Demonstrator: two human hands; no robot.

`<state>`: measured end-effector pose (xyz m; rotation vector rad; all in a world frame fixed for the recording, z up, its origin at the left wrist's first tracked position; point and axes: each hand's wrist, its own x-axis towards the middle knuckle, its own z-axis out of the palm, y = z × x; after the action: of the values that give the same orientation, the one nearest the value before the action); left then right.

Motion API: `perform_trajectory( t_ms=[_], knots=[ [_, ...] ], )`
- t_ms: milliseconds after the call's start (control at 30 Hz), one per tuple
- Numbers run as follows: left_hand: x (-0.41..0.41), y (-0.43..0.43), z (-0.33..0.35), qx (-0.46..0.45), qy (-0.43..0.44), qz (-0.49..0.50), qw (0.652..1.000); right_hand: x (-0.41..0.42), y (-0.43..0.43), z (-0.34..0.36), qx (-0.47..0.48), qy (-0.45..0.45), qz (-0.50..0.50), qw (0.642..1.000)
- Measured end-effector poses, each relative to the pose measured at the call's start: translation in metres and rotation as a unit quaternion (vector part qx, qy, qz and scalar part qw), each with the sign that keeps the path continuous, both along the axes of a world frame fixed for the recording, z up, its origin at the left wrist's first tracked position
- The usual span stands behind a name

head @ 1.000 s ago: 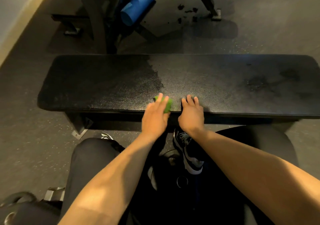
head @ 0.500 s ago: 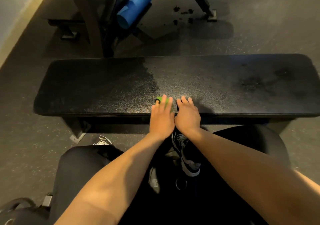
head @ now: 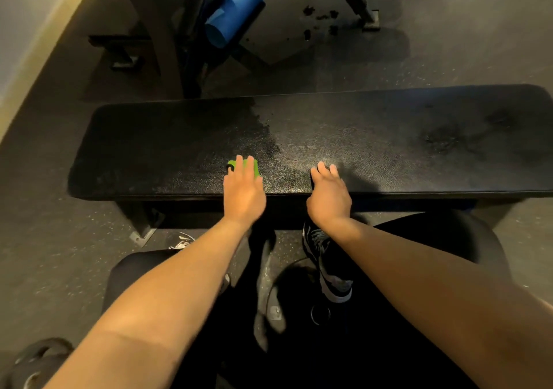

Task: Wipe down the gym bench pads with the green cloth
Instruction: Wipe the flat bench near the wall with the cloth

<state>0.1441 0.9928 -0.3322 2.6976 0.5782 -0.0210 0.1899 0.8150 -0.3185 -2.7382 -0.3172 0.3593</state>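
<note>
The left hand (head: 244,191) lay flat with fingers straight, pressing the cloth (head: 250,165) onto the pad (head: 389,137) near its front edge; flat pressure likely kept the cloth in full contact for wiping. To that hand's right, the right hand (head: 329,192) rested on the pad edge, fingers relaxed and holding nothing, probably bracing. Darker, seemingly damp pad spread left of the cloth.

Black padded worktop (head: 374,137) standing on speckled floor (head: 54,239), green cloth (head: 250,165) lying flat under left grip (head: 244,192), right grip (head: 329,194) resting beside it
</note>
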Motion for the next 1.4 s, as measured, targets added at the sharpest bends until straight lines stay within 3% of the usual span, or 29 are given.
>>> perform_trajectory(
  t_ms=[67, 233, 400, 633, 733, 800, 867, 967, 1000, 1067, 1167, 1400],
  knots=[
    [0.002, -0.03, -0.004, 0.024, -0.019, -0.045, 0.999, 0.002, -0.004, 0.003, 0.041, 0.021, -0.011, 0.999],
    [-0.004, -0.101, -0.011, -0.027, -0.017, -0.161, 0.986, 0.006, -0.024, 0.001, 0.144, 0.056, -0.063, 0.986],
    [-0.016, -0.075, -0.018, 0.035, -0.023, -0.228, 0.973, 0.003, -0.027, 0.002, 0.14, 0.073, -0.027, 0.987],
    [-0.044, -0.017, -0.011, 0.061, -0.008, -0.077, 0.995, -0.008, -0.018, 0.008, 0.075, 0.085, 0.023, 0.993],
    [-0.054, -0.01, 0.0, -0.053, -0.053, -0.002, 0.997, -0.011, -0.018, 0.012, 0.061, 0.096, 0.023, 0.993],
    [-0.063, -0.02, 0.011, -0.167, -0.102, 0.091, 0.977, -0.014, -0.019, 0.013, 0.058, 0.101, 0.027, 0.993],
    [-0.071, -0.036, 0.013, -0.252, -0.158, 0.217, 0.93, -0.015, -0.02, 0.013, 0.062, 0.107, 0.029, 0.992],
    [-0.069, -0.055, 0.002, -0.395, -0.194, 0.423, 0.792, -0.017, -0.021, 0.013, 0.07, 0.115, 0.031, 0.99],
    [-0.064, -0.061, 0.0, -0.442, -0.195, 0.457, 0.747, -0.017, -0.022, 0.013, 0.074, 0.12, 0.03, 0.989],
    [-0.046, -0.069, -0.004, -0.502, -0.204, 0.474, 0.694, -0.017, -0.022, 0.014, 0.093, 0.128, 0.029, 0.987],
    [-0.016, -0.077, 0.003, -0.509, -0.207, 0.5, 0.67, -0.016, -0.023, 0.016, 0.15, 0.123, -0.005, 0.981],
    [-0.002, -0.107, 0.004, -0.5, -0.182, 0.491, 0.69, -0.016, -0.033, 0.007, 0.204, 0.095, -0.008, 0.974]
  ],
)
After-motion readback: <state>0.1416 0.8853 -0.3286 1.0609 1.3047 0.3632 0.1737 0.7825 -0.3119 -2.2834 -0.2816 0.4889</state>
